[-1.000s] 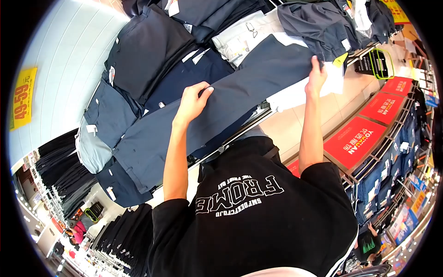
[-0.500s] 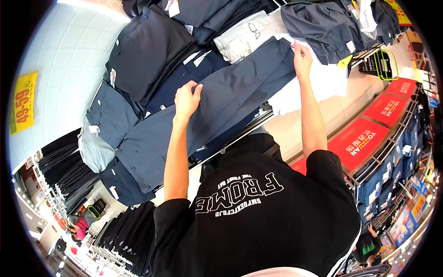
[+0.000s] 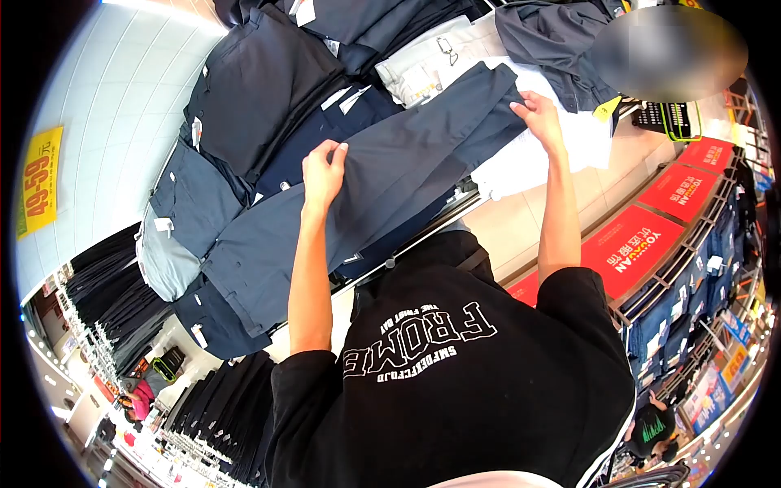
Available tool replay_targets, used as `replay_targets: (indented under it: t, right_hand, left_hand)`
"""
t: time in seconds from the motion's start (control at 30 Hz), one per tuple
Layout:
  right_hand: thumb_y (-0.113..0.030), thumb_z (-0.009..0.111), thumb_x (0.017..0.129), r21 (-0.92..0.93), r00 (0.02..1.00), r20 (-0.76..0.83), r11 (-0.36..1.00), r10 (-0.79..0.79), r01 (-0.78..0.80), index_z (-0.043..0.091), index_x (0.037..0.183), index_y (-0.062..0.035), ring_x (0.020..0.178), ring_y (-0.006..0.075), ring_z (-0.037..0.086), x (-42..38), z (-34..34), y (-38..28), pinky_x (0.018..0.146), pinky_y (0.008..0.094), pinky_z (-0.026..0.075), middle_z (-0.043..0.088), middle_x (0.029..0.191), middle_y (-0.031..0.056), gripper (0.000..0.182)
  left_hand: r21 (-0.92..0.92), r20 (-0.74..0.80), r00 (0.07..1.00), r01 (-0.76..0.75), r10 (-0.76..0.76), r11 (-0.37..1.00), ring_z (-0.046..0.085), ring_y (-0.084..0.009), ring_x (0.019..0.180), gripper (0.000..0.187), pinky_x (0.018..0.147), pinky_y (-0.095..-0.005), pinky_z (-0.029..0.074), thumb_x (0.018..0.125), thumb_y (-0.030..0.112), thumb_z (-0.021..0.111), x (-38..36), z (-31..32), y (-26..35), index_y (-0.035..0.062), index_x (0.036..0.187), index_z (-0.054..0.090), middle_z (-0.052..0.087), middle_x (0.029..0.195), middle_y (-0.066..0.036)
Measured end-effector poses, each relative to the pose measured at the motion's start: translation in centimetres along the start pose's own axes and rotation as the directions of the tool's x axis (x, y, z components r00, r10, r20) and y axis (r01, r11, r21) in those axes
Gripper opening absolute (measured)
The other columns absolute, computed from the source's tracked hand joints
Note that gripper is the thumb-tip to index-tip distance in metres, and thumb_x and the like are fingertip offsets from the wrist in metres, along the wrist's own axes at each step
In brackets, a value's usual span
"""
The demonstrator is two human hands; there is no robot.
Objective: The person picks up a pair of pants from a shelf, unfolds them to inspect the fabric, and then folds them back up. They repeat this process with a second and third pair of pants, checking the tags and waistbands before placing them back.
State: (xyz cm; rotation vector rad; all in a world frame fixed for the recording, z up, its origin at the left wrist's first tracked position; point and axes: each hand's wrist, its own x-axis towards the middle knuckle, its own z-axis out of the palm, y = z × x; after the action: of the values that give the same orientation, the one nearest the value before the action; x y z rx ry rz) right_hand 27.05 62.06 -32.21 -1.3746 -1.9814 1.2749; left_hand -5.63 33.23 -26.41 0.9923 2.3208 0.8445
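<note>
We have both hands on a pair of dark blue-grey trousers (image 3: 390, 163), stretched slantwise over the clothes on the counter (image 3: 443, 223), with the waistband toward the lower left and a leg end at the upper right. Our left hand (image 3: 324, 174) has its grip closed at the upper edge of the leg, partway along, thumb tip showing and some fingers hidden. Our right hand (image 3: 540, 119) has its grip pinched on the cloth at the leg end, above a white garment (image 3: 533, 167). Beyond the trousers lie navy trousers (image 3: 305, 142), a pile of black trousers (image 3: 260, 89) and a folded pale garment (image 3: 439, 63). Crumpled grey clothing (image 3: 553, 41) lies beyond our right hand, with a yellow tag (image 3: 606, 109) near the white garment. A black and green basket (image 3: 669, 120) is off to the right, past the counter's edge, near red signs (image 3: 630, 252). A yellow price sign (image 3: 39, 183) shows at the far left, and dark trousers on hangers (image 3: 220, 415) fill the lower left. A blurred patch hides the upper right.
</note>
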Motion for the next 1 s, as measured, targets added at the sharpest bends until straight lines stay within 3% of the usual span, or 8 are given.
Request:
replay_targets:
  t: [0.3,0.33,0.43,0.53,0.7,0.77,0.97,1.0]
  right_hand:
    - [-0.004,0.057,0.088,0.694,0.934,0.205,0.717,-0.291,0.071,0.064,0.094,-0.0015,0.107,0.0148,0.056,-2.1,-10.2,-2.0,0.097,0.0278,0.040,0.065,0.103,0.0045,0.009]
    - [-0.004,0.055,0.087,0.555,0.992,0.113,0.825,0.052,-0.106,0.063,0.087,-0.0044,0.102,0.0152,0.057,-2.5,-10.1,-2.0,0.092,0.0272,0.042,0.064,0.096,0.0040,0.008]
    - [-0.006,0.054,0.087,0.003,0.997,0.036,0.997,-0.074,0.074,0.066,0.090,-0.0041,0.077,0.0099,0.058,0.0,-11.1,8.0,0.073,0.0234,0.046,0.064,0.082,0.0016,0.012]
    - [-0.012,0.053,0.087,-0.010,0.962,-0.187,0.979,0.199,-0.204,0.066,0.092,-0.0055,0.064,0.0108,0.058,-2.6,-7.5,6.3,0.056,0.0239,0.044,0.062,0.075,0.0027,0.015]
    - [-0.061,0.064,0.080,-0.070,0.806,-0.336,0.841,0.487,-0.537,0.062,0.090,0.0061,0.069,0.0213,0.066,-6.1,-2.0,2.3,0.065,0.0321,0.052,0.065,0.073,0.0157,0.068]
    - [-0.073,0.065,0.070,-0.438,0.868,-0.438,0.788,0.233,-0.433,0.063,0.082,0.0041,0.079,0.0313,0.067,-7.1,-0.2,4.5,0.075,0.0362,0.052,0.067,0.083,0.0217,0.078]
    - [-0.063,0.076,0.068,-0.410,0.827,-0.548,0.821,0.125,-0.397,0.062,0.092,0.0075,0.086,0.0333,0.065,-10.3,1.6,5.4,0.081,0.0388,0.050,0.067,0.084,0.0203,0.076]
    - [-0.058,0.078,0.069,-0.113,0.821,-0.442,0.886,0.361,-0.450,0.061,0.093,0.0070,0.082,0.0313,0.064,-10.3,1.5,5.4,0.076,0.0390,0.050,0.066,0.085,0.0175,0.072]
  left_hand:
    - [-0.222,-0.185,0.978,-0.133,0.092,0.966,0.060,-0.0171,0.068,0.021,0.067,-0.0316,0.048,0.087,0.019,0.065,-1.3,-0.6,-1.4,-0.0015,0.092,0.065,0.064,0.076,-0.011]
    - [-0.033,-0.287,0.935,-0.228,0.209,0.973,0.060,-0.0225,0.085,0.024,0.078,-0.0358,0.047,0.085,0.019,0.068,-1.8,-0.5,-1.3,0.0019,0.101,0.063,0.063,0.089,-0.011]
    - [0.183,-0.497,0.801,-0.280,0.334,0.942,0.055,-0.0285,0.095,0.025,0.087,-0.0368,0.045,0.084,0.012,0.068,-4.5,-1.1,0.2,0.0015,0.106,0.061,0.058,0.101,-0.013]
    - [0.121,-0.550,0.783,-0.268,0.289,0.956,0.056,-0.0282,0.095,0.025,0.086,-0.0366,0.045,0.084,0.013,0.068,-8.3,-1.4,-1.9,0.0012,0.105,0.061,0.058,0.100,-0.013]
    - [-0.011,-0.635,0.773,-0.024,0.012,1.000,0.054,-0.0339,0.102,0.024,0.090,-0.0434,0.042,0.083,0.013,0.067,-16.7,-0.8,-8.3,0.0011,0.103,0.060,0.059,0.104,-0.016]
    - [0.059,-0.700,0.713,0.116,-0.041,0.992,0.053,-0.0354,0.104,0.027,0.091,-0.0460,0.041,0.081,0.014,0.068,-19.7,-0.6,-11.6,0.0009,0.103,0.060,0.058,0.105,-0.018]
    - [-0.109,-0.787,0.512,0.432,-0.343,0.895,0.052,-0.0304,0.094,0.038,0.083,-0.0417,0.044,0.079,0.022,0.073,-25.1,-0.2,-18.3,0.0010,0.106,0.056,0.054,0.100,-0.015]
    - [-0.132,-0.789,0.507,0.413,-0.348,0.901,0.052,-0.0286,0.090,0.036,0.081,-0.0404,0.044,0.080,0.022,0.073,-25.4,-0.2,-18.8,0.0012,0.105,0.056,0.054,0.098,-0.014]
